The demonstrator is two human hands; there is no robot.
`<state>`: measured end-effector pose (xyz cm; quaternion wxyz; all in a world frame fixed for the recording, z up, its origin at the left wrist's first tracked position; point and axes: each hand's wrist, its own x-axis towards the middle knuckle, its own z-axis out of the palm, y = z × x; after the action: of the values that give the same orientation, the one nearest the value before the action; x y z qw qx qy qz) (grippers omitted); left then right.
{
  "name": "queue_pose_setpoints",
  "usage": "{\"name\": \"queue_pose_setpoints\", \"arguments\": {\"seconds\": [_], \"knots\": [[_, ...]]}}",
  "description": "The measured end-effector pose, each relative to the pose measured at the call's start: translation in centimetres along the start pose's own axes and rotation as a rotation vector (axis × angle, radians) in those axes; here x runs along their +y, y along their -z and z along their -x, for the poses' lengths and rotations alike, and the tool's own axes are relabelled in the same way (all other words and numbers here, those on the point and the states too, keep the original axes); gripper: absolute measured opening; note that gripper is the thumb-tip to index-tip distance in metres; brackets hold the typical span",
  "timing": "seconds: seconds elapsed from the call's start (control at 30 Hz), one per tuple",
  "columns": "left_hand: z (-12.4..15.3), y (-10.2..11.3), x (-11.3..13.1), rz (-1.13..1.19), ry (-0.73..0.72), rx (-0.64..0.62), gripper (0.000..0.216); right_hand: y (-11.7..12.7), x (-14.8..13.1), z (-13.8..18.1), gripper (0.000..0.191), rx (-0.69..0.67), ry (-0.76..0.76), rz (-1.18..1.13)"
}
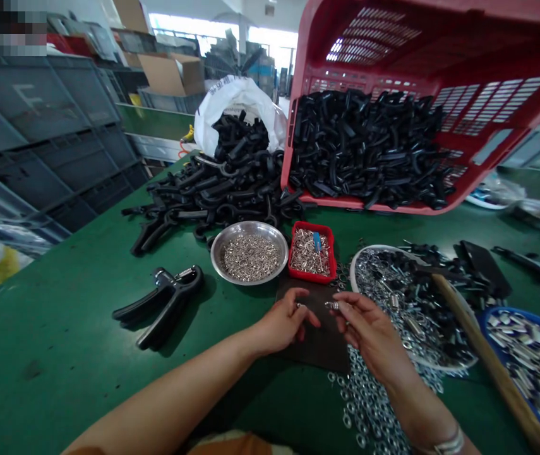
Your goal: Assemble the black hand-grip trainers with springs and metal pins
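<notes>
My right hand pinches a small shiny metal part that looks coiled or ringed. Facing it, my left hand has thumb and forefinger together, with a tiny glint between them too small to name. Both hands hover over a dark mat, a short gap between them. Just beyond stand a red tray of metal pins with a blue-handled tool on top, and a steel bowl of small metal pieces. Left of my hands lies a black hand grip with a spring.
A red basket of black handles lies tipped at the back, beside a handle pile and white sack. Loose washers, a white basin, a wooden-handled hammer and blue basin crowd the right.
</notes>
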<state>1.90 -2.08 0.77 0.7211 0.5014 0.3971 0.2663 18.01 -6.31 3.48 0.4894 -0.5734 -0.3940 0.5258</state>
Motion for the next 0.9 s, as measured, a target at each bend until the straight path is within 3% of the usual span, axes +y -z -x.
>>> {"name": "queue_pose_setpoints", "arguments": {"seconds": [0.07,0.17,0.27,0.47,0.7,0.9], "knots": [[-0.3,0.4,-0.4,-0.132,-0.046,0.038,0.021,-0.5,-0.2,-0.4,0.036,-0.026,0.035,0.046],[-0.6,0.9,-0.4,-0.148,-0.008,0.031,0.014,-0.8,-0.3,-0.9,0.033,-0.044,0.059,0.143],[-0.6,1.4,-0.1,-0.089,0.002,-0.015,0.018,-1.0,-0.3,-1.2,0.031,-0.077,0.070,0.212],[-0.6,1.8,-0.5,-0.142,-0.120,-0.040,0.033,-1.5,-0.2,-1.7,0.032,-0.125,0.083,0.294],[-0.6,1.5,-0.2,-0.021,-0.124,-0.025,0.034,-1.4,1.0,-2.4,0.033,-0.104,0.062,0.205],[-0.2,1.0,-0.3,0.309,-0.150,-0.092,0.047,-0.1,1.2,-2.4,0.030,-0.136,-0.044,0.045]]}}
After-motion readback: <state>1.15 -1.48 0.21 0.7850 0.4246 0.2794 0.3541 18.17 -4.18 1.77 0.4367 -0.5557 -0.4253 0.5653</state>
